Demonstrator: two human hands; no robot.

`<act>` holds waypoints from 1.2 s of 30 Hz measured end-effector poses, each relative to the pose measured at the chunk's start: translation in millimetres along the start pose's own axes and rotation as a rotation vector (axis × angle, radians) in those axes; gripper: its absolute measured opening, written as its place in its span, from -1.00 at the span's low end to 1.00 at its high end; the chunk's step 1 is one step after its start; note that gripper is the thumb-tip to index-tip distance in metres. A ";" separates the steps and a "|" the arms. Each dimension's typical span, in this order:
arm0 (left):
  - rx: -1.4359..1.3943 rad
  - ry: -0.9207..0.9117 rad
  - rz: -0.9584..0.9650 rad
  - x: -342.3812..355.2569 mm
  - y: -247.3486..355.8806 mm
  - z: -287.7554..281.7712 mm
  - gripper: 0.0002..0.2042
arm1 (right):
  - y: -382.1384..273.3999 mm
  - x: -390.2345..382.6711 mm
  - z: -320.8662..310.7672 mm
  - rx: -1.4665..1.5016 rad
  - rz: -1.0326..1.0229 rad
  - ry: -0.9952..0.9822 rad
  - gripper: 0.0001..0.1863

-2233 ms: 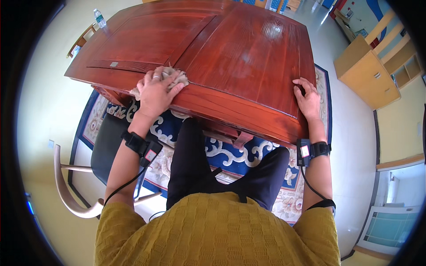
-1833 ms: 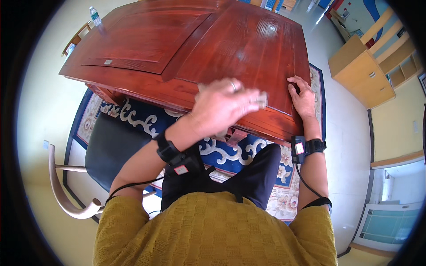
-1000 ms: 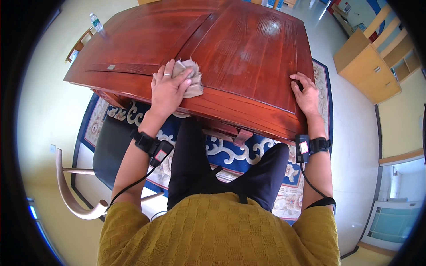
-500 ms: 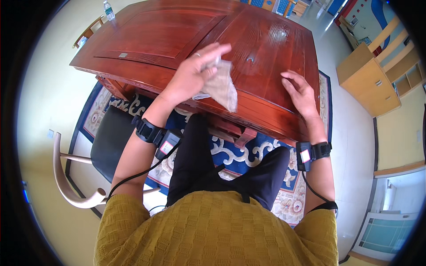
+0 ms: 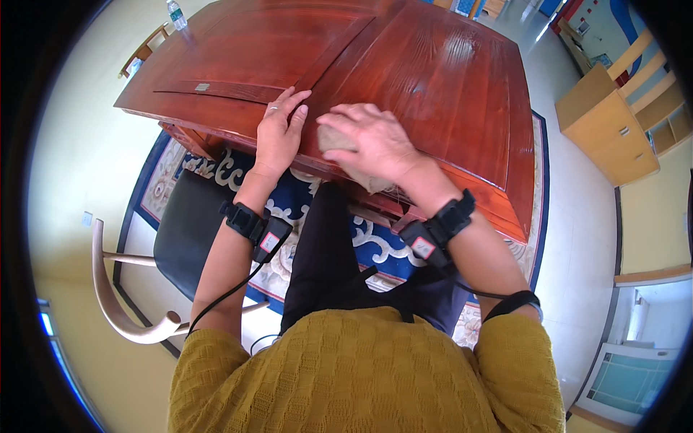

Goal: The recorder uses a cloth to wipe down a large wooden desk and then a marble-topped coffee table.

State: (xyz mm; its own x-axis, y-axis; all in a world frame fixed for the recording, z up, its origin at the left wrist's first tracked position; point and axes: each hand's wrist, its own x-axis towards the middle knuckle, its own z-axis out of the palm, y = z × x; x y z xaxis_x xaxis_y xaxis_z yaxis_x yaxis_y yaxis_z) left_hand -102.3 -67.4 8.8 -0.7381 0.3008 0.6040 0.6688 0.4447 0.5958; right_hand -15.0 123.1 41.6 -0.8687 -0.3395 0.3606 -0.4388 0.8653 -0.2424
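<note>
A reddish-brown wooden desk with framed panels fills the upper middle. My left hand rests on its near edge, left of the panel seam, fingers apart and holding nothing. Just right of it, my right hand grips a beige cloth against the front edge, and part of the cloth hangs below the edge. Both forearms carry black strapped devices with cables.
A plastic bottle stands at the desk's far left. A black-seated chair is at my left, over a blue patterned rug. A light wooden cabinet stands at the right, and a chair back shows behind the bottle.
The cloth has passed from my left hand to my right hand, which has come leftward from the desk's right side. My left hand now rests empty on the edge, farther left.
</note>
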 end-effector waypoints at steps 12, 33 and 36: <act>0.319 0.035 0.053 0.1 -3.1 6.1 -0.77 | 165.7 -159.7 -90.6 -0.541 0.760 0.289 -0.54; 0.324 0.028 0.041 -4.3 -9.2 10.9 -0.79 | 51.1 -42.7 -183.0 0.320 0.347 0.230 -0.59; 0.304 0.049 0.046 -3.6 -8.7 11.1 -0.81 | 77.6 -38.2 -150.5 0.215 0.356 0.160 -0.56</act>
State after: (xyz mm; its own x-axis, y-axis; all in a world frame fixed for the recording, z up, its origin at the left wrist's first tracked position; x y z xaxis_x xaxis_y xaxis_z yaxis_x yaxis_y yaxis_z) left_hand -106.5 -63.0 -4.4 -0.6978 0.2888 0.6555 0.6382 0.6660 0.3861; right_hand 18.7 258.8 144.6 -0.9352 0.0422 0.3516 -0.1710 0.8157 -0.5527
